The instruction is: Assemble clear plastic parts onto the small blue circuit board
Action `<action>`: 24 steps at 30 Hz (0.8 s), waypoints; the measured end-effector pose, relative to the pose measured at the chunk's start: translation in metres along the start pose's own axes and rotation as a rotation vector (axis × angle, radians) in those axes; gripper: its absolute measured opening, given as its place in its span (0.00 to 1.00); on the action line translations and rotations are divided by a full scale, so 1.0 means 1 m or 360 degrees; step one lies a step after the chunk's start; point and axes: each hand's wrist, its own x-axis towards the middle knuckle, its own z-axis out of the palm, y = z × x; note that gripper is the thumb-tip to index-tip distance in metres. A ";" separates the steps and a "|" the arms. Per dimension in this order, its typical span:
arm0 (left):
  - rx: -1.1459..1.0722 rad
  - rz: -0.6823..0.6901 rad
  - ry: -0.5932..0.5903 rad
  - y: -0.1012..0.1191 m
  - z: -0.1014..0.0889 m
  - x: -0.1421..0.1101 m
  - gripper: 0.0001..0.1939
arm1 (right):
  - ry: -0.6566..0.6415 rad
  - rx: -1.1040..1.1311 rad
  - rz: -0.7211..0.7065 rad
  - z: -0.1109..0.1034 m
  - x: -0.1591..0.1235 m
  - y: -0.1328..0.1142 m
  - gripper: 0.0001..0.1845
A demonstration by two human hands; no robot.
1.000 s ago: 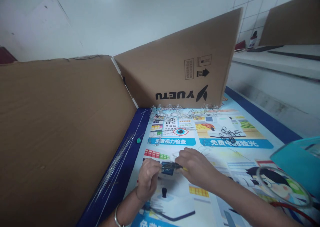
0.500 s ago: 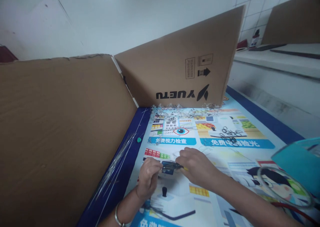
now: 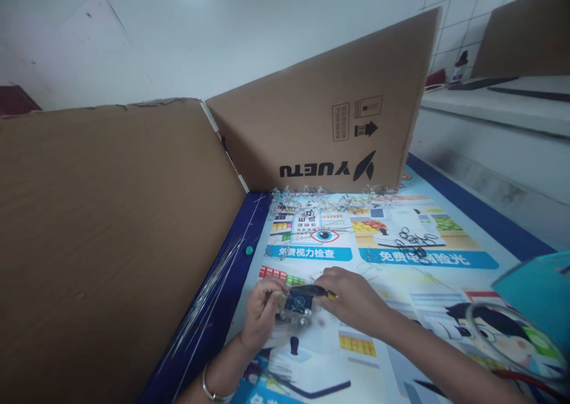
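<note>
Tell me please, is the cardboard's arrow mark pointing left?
No, the black arrow printed on the cardboard panel points right.

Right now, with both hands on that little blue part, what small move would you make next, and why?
Probably keep the left hand steady and ease the dark, yellow-tipped tool in the right hand onto the small blue part. The part is pinched just above the printed mat, and the tool already lies across its top edge. What the tool does there is too small to tell.
</note>
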 end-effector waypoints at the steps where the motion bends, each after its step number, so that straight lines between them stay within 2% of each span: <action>1: -0.0019 -0.0018 0.0020 0.000 0.001 0.001 0.05 | 0.0016 0.0045 0.0024 0.001 0.000 0.001 0.07; 8: -0.0030 0.0015 0.0092 0.000 0.002 0.001 0.05 | 0.0067 -0.0022 -0.0071 0.001 -0.001 -0.002 0.06; 19: 0.0224 0.0181 0.0003 0.000 0.001 -0.002 0.05 | 0.0237 -0.0333 -0.0121 0.005 -0.004 -0.012 0.03; 24: 0.0294 0.0241 0.0047 0.000 0.001 -0.004 0.05 | 0.0238 -0.0381 -0.0118 0.007 -0.005 -0.013 0.04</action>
